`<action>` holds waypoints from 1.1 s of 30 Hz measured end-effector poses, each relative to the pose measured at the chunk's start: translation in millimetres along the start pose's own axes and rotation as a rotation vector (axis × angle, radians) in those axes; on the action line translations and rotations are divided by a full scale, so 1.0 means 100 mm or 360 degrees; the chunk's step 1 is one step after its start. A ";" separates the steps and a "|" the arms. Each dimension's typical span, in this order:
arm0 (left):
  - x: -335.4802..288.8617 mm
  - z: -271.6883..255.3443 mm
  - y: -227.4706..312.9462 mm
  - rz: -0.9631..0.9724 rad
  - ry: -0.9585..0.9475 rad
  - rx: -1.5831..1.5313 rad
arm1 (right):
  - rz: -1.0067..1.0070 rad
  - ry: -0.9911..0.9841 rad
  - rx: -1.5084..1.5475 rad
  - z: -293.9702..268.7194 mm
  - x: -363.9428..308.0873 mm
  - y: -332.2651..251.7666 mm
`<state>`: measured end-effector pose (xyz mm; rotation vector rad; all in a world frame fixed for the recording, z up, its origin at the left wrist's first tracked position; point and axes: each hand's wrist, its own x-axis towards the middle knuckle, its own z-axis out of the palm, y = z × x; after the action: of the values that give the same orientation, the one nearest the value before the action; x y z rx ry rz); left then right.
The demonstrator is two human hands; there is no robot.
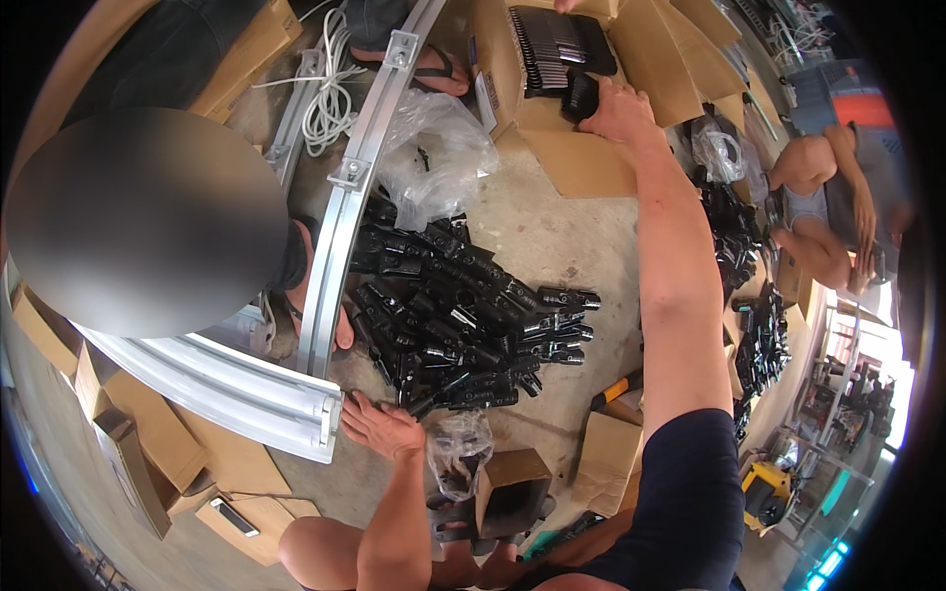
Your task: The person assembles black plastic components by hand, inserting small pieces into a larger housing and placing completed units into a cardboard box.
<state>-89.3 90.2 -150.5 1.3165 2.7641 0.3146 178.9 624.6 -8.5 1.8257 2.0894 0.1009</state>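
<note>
My right hand [619,108] reaches far forward into an open cardboard box [581,158], its fingers closed around a black plastic piece [580,98]. Rows of similar black ribbed pieces [562,49] fill the far part of that box. My left hand [382,427] lies with fingers stretched out beside the end of an aluminium profile frame [327,424], holding nothing. Between my arms a heap of glossy black tubular parts [463,315] covers the concrete floor. Its front edge is close to my left fingertips.
A clear plastic bag [434,158] and a coiled white cable [330,98] lie beyond the heap. A person crouches behind the frame at left; another sits at right near more black parts [764,340]. A small open carton [512,492] stands by my feet. A phone [235,516] rests on cardboard.
</note>
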 end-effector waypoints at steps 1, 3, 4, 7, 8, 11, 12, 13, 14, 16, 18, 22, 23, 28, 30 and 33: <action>-0.02 0.01 0.00 0.0003 0.0009 -0.0005 | 0.0003 0.0047 -0.0029 -0.02 -0.01 -0.02; -0.05 0.01 0.00 -0.0023 0.0004 0.0008 | 0.0038 0.0256 -0.0046 0.04 -0.05 -0.02; -0.06 0.02 0.00 -0.0020 0.0007 0.0012 | 0.0055 0.0359 -0.0059 0.09 -0.07 -0.01; -0.09 0.01 -0.02 -0.0018 0.0005 0.0044 | 0.0217 0.0624 0.0117 0.23 -0.15 -0.01; -0.10 0.02 -0.03 0.0000 0.0015 0.0027 | 0.0264 0.0708 0.0191 0.29 -0.20 0.00; -0.13 0.04 -0.04 0.0044 0.0040 0.0001 | 0.0503 0.1142 0.0729 0.39 -0.36 0.03; -0.11 0.05 -0.03 0.0048 0.0051 0.0005 | 0.0616 0.1198 0.0914 0.40 -0.45 0.01; -0.11 0.05 -0.01 0.0074 0.0041 0.0006 | 0.0591 0.1434 0.1094 0.48 -0.48 0.10; -0.12 0.04 -0.04 0.0070 0.0090 0.0015 | 0.0487 0.1413 0.1609 0.35 -0.60 0.01; -0.09 0.11 -0.06 0.0105 0.0156 0.0016 | 0.0238 0.1661 0.2099 0.13 -0.90 -0.17; -0.08 0.15 -0.10 0.0111 0.0235 0.0011 | 0.0272 0.1432 0.2415 0.02 -1.33 -0.13; -0.08 0.22 0.00 0.0082 0.0221 0.0094 | 0.0104 0.1253 0.2813 0.25 -2.51 0.06; -0.09 0.21 -0.02 0.0062 0.0239 0.0117 | 0.0306 0.1113 0.2755 0.51 -2.90 0.10; -0.12 0.27 -0.03 0.0081 0.0236 0.0141 | 0.0830 0.0190 0.2090 0.97 -4.41 -0.19; -0.11 0.27 0.00 0.0074 0.0256 0.0160 | 0.0804 0.0176 0.1566 1.26 -4.84 -0.35; -0.09 0.18 -0.01 0.0075 0.0301 0.0151 | 0.0620 0.0072 0.0923 1.50 -5.19 -0.56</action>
<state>-81.8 84.8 -168.9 1.4468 2.9395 0.3310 224.3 84.8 -48.7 2.5712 1.8846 -0.4110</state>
